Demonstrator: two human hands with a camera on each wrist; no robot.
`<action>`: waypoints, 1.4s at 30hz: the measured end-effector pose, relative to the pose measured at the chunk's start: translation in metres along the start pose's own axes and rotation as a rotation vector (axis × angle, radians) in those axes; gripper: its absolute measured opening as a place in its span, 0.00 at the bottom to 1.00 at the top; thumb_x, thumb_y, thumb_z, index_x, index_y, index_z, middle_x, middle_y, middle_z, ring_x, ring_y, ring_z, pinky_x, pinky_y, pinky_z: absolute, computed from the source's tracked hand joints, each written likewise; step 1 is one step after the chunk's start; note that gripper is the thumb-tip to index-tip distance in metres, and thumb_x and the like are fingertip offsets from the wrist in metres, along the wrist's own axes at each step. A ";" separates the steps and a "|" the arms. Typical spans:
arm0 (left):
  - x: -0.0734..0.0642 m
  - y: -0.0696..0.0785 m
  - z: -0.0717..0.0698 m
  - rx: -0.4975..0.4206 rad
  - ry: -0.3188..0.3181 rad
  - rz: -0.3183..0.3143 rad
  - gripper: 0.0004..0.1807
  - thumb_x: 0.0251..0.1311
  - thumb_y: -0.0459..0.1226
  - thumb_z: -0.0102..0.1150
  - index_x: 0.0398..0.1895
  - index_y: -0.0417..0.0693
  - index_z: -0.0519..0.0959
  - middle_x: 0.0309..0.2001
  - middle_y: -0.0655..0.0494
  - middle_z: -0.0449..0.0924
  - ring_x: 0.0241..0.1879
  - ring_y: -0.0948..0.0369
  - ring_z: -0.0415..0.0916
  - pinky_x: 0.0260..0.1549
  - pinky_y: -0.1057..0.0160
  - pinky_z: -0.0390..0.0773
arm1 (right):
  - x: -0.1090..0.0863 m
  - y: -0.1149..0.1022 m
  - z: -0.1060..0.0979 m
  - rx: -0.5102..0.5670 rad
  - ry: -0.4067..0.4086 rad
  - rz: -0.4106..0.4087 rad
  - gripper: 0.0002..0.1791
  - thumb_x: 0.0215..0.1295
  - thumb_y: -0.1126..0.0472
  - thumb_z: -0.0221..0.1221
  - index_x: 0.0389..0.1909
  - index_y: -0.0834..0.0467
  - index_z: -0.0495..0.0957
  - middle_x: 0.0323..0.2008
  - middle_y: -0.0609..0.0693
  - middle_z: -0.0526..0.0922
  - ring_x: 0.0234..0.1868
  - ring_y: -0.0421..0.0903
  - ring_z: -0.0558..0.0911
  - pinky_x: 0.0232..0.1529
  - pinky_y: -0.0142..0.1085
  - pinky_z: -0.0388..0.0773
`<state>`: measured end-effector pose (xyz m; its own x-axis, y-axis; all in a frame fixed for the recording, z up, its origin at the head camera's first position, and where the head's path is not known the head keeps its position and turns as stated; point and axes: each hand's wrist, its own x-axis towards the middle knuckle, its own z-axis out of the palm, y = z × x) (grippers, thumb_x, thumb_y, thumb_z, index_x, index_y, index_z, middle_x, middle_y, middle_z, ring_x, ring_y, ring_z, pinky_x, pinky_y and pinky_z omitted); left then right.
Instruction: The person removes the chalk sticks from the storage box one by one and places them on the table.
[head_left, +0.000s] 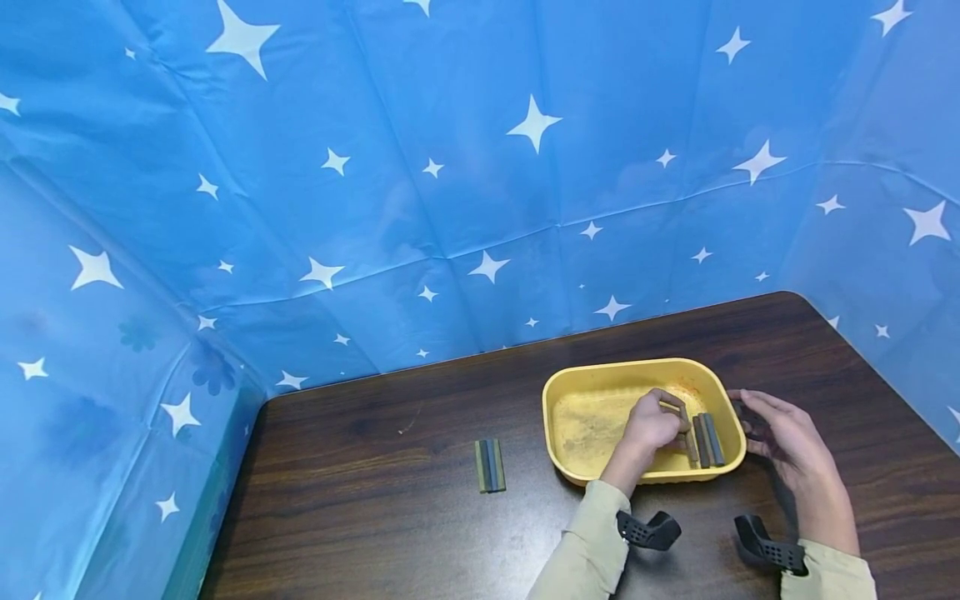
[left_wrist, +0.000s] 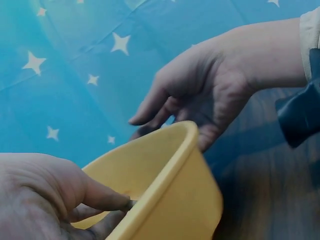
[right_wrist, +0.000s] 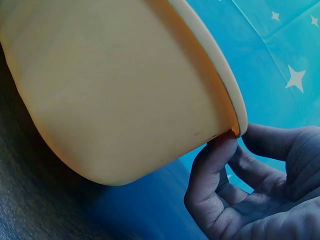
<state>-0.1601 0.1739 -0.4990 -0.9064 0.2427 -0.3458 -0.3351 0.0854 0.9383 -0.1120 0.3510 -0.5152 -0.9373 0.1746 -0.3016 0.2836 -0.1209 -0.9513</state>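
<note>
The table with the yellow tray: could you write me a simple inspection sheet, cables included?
Surface: dark wood-grain table, one small pale mark.
Job's things: yellow tray holding thin sticks; more sticks lie side by side on the table, left of the tray.
Clutter: nothing seen.
Left grip: left hand pinches a brownish stick inside the tray.
Right grip: right hand touches the tray's rim at its right end; whether it holds on is unclear.
Cables: nothing seen.
Surroundings: blue star-patterned sheeting behind the table and at both sides.
</note>
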 end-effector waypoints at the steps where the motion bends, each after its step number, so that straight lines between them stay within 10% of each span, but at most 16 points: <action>1: 0.000 0.000 -0.004 -0.004 0.005 0.005 0.13 0.57 0.16 0.58 0.37 0.40 0.78 0.29 0.52 0.76 0.23 0.60 0.73 0.30 0.53 0.86 | 0.000 0.000 0.000 0.001 -0.001 -0.002 0.09 0.80 0.45 0.54 0.38 0.33 0.82 0.38 0.35 0.80 0.36 0.37 0.79 0.34 0.34 0.85; 25: -0.023 0.023 -0.100 -0.064 -0.049 0.145 0.16 0.67 0.24 0.57 0.57 0.32 0.76 0.45 0.48 0.76 0.38 0.56 0.82 0.37 0.55 0.88 | 0.001 0.000 0.001 0.024 0.016 0.035 0.08 0.79 0.46 0.55 0.38 0.35 0.82 0.35 0.35 0.80 0.35 0.36 0.80 0.33 0.33 0.85; 42: -0.047 0.009 -0.178 -0.070 0.097 0.191 0.20 0.66 0.26 0.57 0.61 0.30 0.73 0.50 0.41 0.77 0.42 0.58 0.78 0.36 0.59 0.87 | 0.002 0.003 0.003 -0.015 0.031 0.031 0.07 0.80 0.46 0.54 0.41 0.36 0.80 0.37 0.31 0.78 0.36 0.35 0.79 0.34 0.33 0.85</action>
<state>-0.1666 -0.0089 -0.4749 -0.9744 0.1540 -0.1637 -0.1690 -0.0218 0.9854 -0.1139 0.3476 -0.5186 -0.9214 0.2016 -0.3322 0.3153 -0.1119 -0.9424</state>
